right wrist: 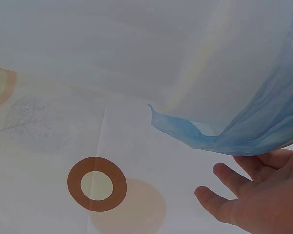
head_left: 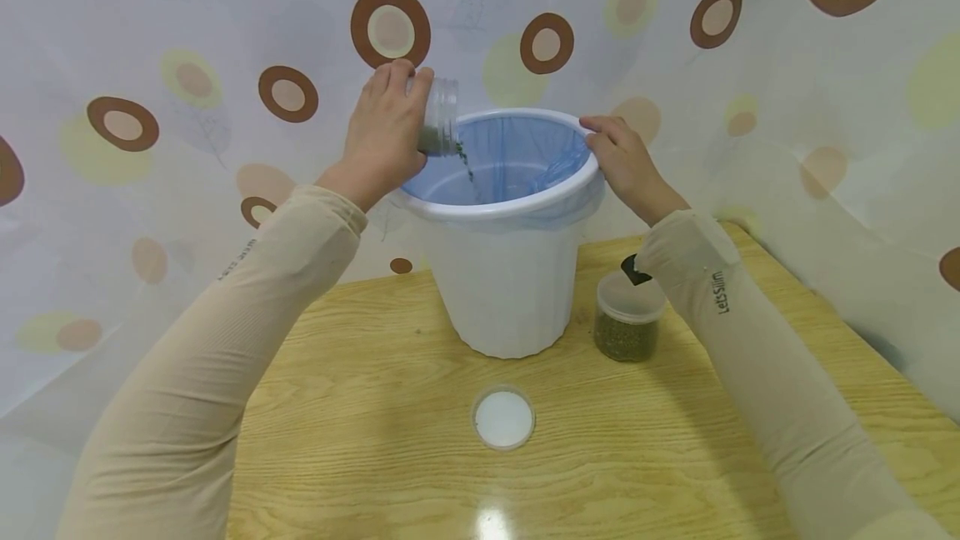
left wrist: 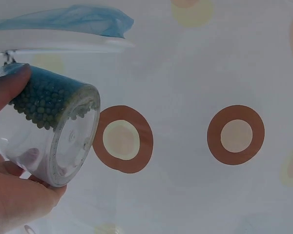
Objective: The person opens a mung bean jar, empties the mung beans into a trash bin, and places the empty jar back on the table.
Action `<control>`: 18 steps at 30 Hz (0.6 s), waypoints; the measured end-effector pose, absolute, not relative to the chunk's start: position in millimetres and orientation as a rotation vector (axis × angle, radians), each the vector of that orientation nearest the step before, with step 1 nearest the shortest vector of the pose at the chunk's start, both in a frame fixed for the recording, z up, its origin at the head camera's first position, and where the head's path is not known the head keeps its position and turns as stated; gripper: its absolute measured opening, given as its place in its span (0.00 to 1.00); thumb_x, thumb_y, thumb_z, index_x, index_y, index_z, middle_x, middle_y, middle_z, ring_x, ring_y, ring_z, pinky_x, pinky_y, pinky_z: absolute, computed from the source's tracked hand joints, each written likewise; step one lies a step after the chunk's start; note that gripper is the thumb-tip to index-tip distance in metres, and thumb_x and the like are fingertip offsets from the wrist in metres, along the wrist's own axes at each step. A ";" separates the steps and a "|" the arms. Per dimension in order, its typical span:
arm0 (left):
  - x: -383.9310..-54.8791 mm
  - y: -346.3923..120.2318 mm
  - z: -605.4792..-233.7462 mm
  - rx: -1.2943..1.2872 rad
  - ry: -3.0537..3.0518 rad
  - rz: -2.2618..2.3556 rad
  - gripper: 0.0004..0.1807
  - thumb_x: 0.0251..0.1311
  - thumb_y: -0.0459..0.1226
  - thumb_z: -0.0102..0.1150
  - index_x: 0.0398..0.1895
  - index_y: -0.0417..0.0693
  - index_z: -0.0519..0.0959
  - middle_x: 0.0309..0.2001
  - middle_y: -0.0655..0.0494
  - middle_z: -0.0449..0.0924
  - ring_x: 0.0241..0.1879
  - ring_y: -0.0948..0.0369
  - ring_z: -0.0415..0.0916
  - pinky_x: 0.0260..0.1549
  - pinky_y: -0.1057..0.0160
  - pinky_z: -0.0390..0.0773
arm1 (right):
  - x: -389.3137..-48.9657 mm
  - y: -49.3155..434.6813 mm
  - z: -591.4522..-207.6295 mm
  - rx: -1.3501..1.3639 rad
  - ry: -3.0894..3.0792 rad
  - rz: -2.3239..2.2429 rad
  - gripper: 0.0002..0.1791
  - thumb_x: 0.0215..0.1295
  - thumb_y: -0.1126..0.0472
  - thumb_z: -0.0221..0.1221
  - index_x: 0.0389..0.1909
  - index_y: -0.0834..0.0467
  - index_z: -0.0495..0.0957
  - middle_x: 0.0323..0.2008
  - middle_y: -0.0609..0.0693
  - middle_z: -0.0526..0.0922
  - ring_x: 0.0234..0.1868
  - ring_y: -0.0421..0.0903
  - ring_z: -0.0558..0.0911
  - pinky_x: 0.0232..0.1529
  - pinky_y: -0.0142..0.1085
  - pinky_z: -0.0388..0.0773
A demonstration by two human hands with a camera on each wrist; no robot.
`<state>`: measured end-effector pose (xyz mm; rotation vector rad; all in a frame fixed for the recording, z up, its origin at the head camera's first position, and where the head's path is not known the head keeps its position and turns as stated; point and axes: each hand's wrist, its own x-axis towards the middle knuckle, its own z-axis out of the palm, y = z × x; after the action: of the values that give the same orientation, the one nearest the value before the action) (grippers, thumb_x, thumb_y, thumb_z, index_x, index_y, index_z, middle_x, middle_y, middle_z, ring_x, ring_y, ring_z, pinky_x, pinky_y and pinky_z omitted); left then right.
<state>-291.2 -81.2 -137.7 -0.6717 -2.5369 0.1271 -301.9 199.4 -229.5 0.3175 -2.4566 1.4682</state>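
Note:
My left hand (head_left: 386, 127) grips a clear plastic jar (head_left: 442, 98), tipped sideways over the left rim of a white trash bin (head_left: 502, 282). Small round green beans (left wrist: 44, 100) lie along the jar's lower side, and some fall from its mouth into the bin. A thin blue bag (head_left: 517, 148) lines the bin and folds over its rim. On the opposite side, my right hand (head_left: 626, 165) holds the bin's rim, fingers outside against the bag. From the right wrist, two fingers (right wrist: 215, 200) stand apart from the bag.
A second clear jar (head_left: 628, 327), partly filled with dark green contents, stands right of the bin under my right forearm. A round white lid (head_left: 504, 417) lies in front of the bin on the wooden table (head_left: 360, 407). Patterned sheeting (head_left: 225, 15) hangs behind.

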 end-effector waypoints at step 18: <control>-290.3 -77.1 -136.5 -0.665 -2.557 0.183 0.43 0.46 0.29 0.64 0.67 0.36 0.56 0.63 0.38 0.57 0.66 0.45 0.51 0.68 0.52 0.50 | -299.3 198.9 -228.8 0.323 -2.461 1.461 0.29 0.74 0.54 0.34 0.71 0.63 0.57 0.68 0.60 0.59 0.69 0.56 0.59 0.69 0.51 0.54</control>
<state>-290.3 -77.1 -136.5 -0.6654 -2.5569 0.1827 -299.3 198.9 -228.8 0.3234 -2.4615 1.4607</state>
